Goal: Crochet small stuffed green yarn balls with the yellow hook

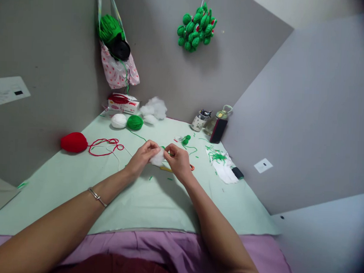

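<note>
In the head view my left hand is closed on a tuft of white fibre stuffing above the middle of the table. Facing it, my right hand pinches at the tuft's right side, where a bit of green shows between the fingertips; I cannot make out what that green piece is. Below the hands lies a yellow-handled tool, partly covered by my right hand. Small green crochet pieces with a yarn tail rest just beyond my right hand.
Red yarn, white yarn and green yarn lie on the left. More stuffing sits behind. At right are a phone, a pen cup and green scraps on white paper. Green crochet pieces hang above.
</note>
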{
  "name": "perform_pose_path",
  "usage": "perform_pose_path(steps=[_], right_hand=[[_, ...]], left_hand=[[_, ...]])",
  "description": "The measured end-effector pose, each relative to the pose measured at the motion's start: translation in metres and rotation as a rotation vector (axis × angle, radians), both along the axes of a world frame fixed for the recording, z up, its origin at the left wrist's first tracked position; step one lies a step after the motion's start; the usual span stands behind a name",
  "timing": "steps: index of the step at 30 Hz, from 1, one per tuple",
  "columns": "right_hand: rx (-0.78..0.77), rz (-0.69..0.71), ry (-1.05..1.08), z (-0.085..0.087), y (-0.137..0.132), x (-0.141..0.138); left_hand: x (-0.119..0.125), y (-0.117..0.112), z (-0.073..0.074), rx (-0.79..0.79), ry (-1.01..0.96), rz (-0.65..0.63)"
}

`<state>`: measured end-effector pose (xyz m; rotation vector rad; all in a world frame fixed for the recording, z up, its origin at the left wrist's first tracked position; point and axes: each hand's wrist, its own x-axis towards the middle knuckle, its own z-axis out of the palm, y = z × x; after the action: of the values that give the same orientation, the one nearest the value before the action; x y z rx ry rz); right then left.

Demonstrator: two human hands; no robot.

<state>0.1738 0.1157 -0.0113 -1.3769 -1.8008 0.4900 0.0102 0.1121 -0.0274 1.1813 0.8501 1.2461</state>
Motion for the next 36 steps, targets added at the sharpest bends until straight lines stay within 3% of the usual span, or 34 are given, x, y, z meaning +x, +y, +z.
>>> perform_pose_path(steps=[5, 12, 18, 26, 31, 36], right_hand=[[-0.029, 0.066, 0.010, 0.004, -0.003, 0.002], [-0.116, 0.276, -0.005, 0.016, -0.020, -0.010], [-0.082, 0.199, -0.022, 0.009, -0.012, -0.007], [-0.081, 0.043, 0.041, 0.003, -0.003, -0.001], [-0.171, 0.201, 0.093, 0.012, -0.005, 0.007], [-0.265, 0.280, 0.134, 0.013, -0.015, -0.006]], left_hand=[[-0.003, 0.004, -0.005, 0.014, 0.042, -0.023], [-0.004, 0.013, -0.020, -0.033, 0.115, 0.132], [-0.003, 0.011, -0.016, -0.124, 0.031, 0.026], [-0.003, 0.001, 0.000, -0.118, -0.091, -0.129], [-0.005, 0.007, -0.007, -0.110, -0.040, -0.139], [-0.004, 0.014, -0.019, -0.071, 0.072, 0.008]])
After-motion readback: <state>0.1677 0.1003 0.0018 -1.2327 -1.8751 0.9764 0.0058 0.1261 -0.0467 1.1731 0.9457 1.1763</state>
